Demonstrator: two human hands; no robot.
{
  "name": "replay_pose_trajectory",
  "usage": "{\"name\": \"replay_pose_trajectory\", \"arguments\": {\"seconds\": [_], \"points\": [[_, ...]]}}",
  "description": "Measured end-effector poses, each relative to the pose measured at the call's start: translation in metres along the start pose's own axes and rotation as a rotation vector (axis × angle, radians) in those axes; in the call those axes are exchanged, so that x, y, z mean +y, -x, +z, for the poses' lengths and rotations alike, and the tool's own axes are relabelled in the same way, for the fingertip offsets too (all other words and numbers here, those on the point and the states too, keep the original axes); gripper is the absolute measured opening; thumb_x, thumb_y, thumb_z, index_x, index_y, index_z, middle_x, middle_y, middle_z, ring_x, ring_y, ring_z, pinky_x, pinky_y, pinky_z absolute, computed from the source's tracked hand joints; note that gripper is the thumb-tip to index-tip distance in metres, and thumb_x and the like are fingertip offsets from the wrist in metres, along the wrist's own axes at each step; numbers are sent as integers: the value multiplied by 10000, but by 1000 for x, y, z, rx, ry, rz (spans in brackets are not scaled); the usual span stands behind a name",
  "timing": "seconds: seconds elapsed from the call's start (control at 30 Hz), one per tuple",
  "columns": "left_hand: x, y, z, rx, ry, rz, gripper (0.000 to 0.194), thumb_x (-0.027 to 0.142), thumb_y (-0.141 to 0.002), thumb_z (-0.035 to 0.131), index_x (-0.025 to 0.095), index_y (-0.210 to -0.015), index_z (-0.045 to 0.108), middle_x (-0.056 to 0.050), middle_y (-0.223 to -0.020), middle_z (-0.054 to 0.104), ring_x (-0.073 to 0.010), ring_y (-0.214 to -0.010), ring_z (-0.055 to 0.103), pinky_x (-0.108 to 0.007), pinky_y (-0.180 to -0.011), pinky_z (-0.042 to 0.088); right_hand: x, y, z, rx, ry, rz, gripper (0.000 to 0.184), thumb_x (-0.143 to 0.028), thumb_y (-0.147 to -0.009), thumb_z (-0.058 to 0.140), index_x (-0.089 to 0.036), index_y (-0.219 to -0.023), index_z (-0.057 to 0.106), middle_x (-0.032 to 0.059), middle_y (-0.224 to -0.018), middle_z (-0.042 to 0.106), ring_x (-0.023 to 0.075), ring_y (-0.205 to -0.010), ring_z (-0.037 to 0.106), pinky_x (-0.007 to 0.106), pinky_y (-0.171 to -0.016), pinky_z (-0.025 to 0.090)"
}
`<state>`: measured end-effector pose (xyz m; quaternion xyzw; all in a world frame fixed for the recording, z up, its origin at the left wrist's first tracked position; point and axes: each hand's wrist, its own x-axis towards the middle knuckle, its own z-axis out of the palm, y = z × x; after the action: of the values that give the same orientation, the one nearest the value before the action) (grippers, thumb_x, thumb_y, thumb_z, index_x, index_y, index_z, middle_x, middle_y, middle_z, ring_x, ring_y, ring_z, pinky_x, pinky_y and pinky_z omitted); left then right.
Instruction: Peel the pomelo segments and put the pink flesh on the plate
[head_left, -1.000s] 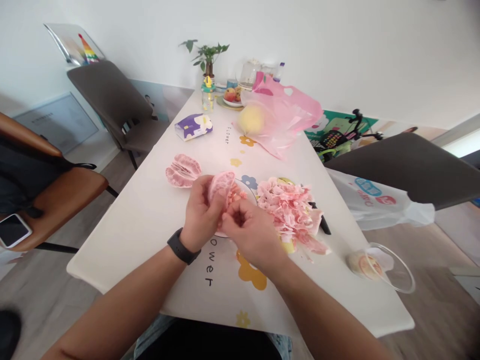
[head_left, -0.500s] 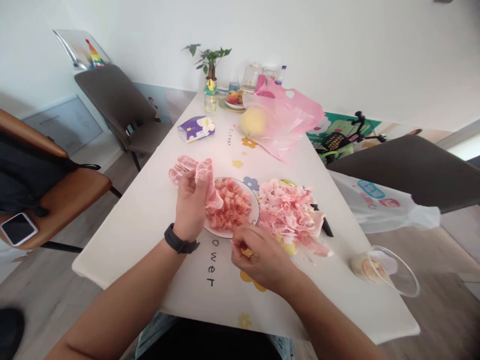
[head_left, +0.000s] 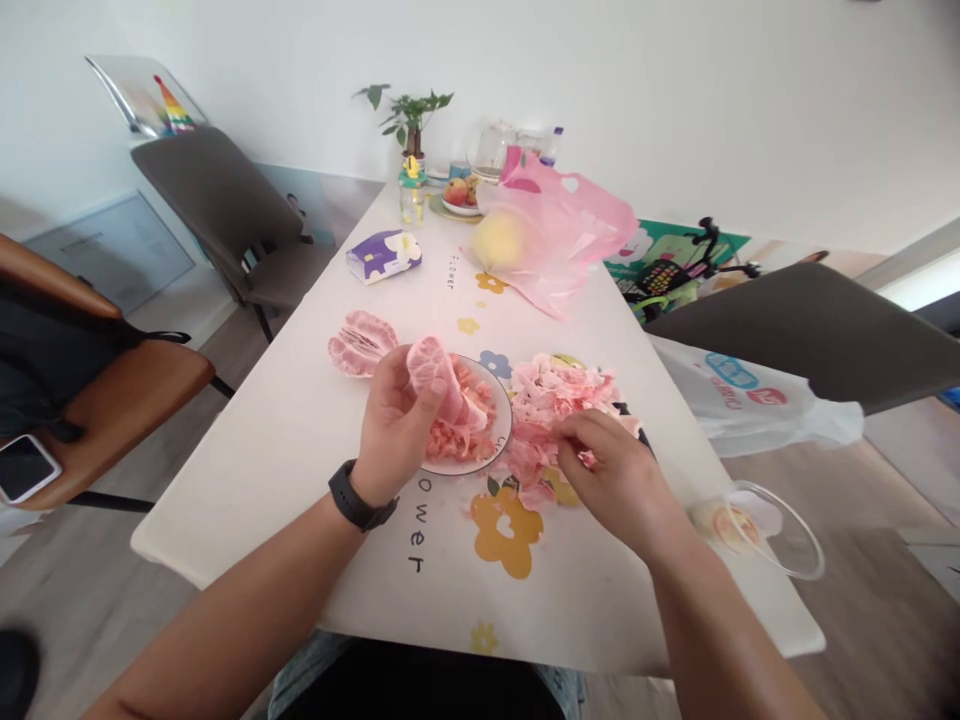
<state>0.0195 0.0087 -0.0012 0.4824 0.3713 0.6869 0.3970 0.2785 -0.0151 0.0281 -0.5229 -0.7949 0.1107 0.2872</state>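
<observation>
Pink pomelo segment (head_left: 429,368) upright; membrane (head_left: 469,412) half peeled

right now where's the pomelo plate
In the head view, the plate sits mid-table beside the left hand, with the pile of pomelo membranes to its right.

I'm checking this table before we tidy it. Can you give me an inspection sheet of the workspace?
Surface: white flower-printed table, with loose peel scraps near the yellow flower print.
Job's things: pomelo segment; plate of pulp; peel pile; peeled segments left of the plate.
Clutter: tissue box; pink bag around a yellow pomelo; clear bowl at the table's edge.
Hands: left hand grips the segment; right hand is at the peel pile.
Cables: nothing seen.
Surroundings: grey chair; brown chair with a phone; white bag beyond the table's right edge.
</observation>
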Motion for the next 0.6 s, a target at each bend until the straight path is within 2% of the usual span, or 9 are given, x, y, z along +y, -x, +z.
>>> {"name": "replay_pose_trajectory", "arguments": {"seconds": [0.13,0.2,0.27,0.33,0.43,0.6], "points": [[-1,3,2,18,78,-65,406,441,-930,791,303,-1241,568,-18,-994,674,-177,-877,680,-367,-799,640,11,3,-3,-84,135,61,243,-268,-996,487,-233,-954,723,103,-961,755,259,-860,699,398,-757,548],[0,5,3,0,97,-68,398,427,-921,803,300,-1205,554,0,-958,662,-167,-833,669,-368,-790,635,5,2,0,-31,218,95,285,-312,-1019,468,-229,-919,722,126,-999,754,281,-901,698,422,-793,540],[2,7,4,-20,94,-65,384,414,-908,819,285,-1160,560,-3,-966,673,-171,-856,682,-385,-829,632,-10,1,6,76,198,120,332,-365,-1044,449,-226,-879,700,142,-1014,734,296,-949,682,433,-827,526],[4,9,6,-44,79,-54,357,396,-901,828,267,-1115,574,-15,-982,692,-182,-890,699,-404,-863,628,-30,-1,14,76,29,167,404,-462,-1072,431,-236,-824,657,101,-872,694,265,-845,655,398,-750,506],[7,13,7,-99,56,-10,312,358,-903,832,257,-1078,595,-22,-993,717,-195,-933,720,-414,-897,617,-58,-7,26,-78,-308,291,448,-605,-1031,520,-249,-771,602,29,-709,634,214,-682,597,337,-625,456],[6,14,7,-100,8,-17,275,367,-908,827,238,-1041,624,-34,-1001,735,-203,-948,729,-406,-903,615,-70,-13,40,-75,-606,478,439,-606,-992,593,-253,-737,537,-20,-632,554,177,-595,520,304,-570,420]]}}
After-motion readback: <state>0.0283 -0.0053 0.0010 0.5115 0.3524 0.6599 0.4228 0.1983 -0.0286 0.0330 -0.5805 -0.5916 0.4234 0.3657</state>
